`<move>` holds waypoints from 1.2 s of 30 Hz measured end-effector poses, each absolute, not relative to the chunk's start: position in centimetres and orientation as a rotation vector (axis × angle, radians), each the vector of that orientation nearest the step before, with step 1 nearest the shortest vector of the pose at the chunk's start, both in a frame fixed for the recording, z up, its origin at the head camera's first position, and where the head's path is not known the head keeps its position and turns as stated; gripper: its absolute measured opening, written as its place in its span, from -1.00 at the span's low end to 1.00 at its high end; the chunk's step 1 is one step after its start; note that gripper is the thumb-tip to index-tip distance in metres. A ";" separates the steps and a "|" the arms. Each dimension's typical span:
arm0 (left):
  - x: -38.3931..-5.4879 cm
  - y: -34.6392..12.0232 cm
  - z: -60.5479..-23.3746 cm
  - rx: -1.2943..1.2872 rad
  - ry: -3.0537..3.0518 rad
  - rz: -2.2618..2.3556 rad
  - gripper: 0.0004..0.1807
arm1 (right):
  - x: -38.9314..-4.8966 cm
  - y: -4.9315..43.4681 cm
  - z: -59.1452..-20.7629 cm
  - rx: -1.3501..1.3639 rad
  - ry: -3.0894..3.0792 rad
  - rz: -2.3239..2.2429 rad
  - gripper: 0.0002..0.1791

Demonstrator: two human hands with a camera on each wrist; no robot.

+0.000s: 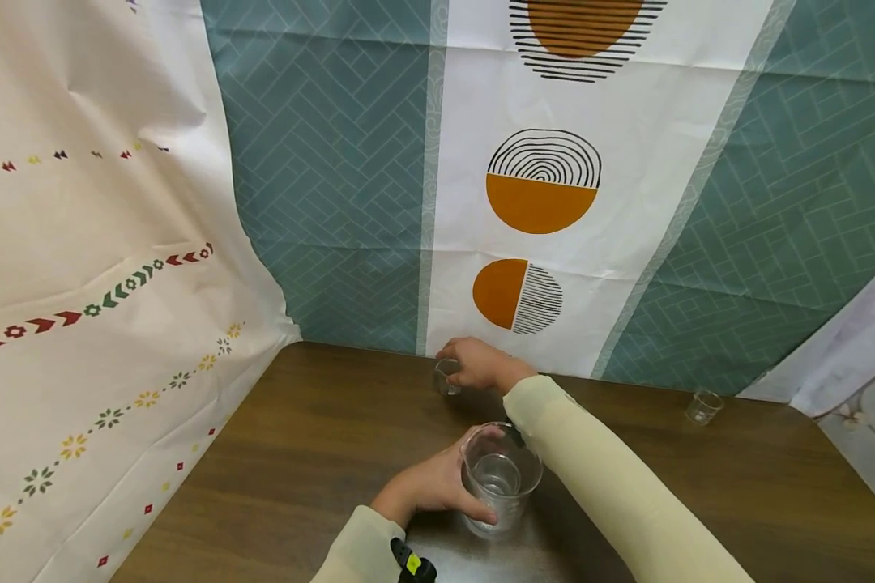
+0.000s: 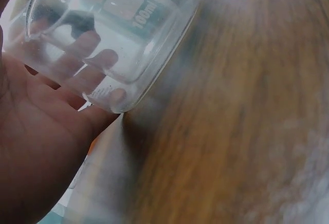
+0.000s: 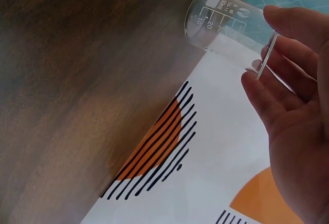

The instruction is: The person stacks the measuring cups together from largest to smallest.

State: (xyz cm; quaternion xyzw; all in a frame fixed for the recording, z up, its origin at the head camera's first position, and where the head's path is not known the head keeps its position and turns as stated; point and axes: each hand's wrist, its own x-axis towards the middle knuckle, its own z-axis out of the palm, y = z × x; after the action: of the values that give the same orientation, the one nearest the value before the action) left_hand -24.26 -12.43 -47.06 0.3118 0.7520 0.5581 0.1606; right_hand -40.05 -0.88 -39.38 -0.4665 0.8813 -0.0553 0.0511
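Note:
My left hand [image 1: 441, 482] is wrapped round the side of a large clear glass beaker [image 1: 527, 478] near the front of the table. Inside it stands a smaller beaker [image 1: 497, 474]; a 100ml marking shows through the glass in the left wrist view. At the back of the table, my right hand [image 1: 479, 364] pinches a small 50ml beaker [image 3: 221, 23] by its rim, thumb on one side and fingers on the other. Whether that beaker's base touches the table, I cannot tell. My right forearm passes just beside the large beaker.
Another small glass beaker [image 1: 703, 407] stands at the back right of the brown wooden table [image 1: 321, 437]. A patterned cloth [image 1: 335, 202] hangs right behind the table's back edge, and a cream cloth [image 1: 117, 364] borders the left side.

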 end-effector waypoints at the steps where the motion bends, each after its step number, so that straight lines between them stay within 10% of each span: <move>1: -24.3 -12.4 -47.1 0.894 2.146 1.592 0.06 | -40.0 -0.8 -39.3 -1.429 2.686 -0.164 -0.50; 36: -24.0 -12.5 -47.3 0.891 2.126 1.615 0.03 | -38.2 1.4 -36.5 -1.395 2.732 -0.176 -0.52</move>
State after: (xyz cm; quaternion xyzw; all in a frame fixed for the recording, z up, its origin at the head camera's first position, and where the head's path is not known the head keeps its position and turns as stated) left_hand -24.01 -12.47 -47.28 0.3123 0.7453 0.5662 0.1626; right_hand -38.18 1.35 -36.48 -0.4537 0.8887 -0.0574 0.0347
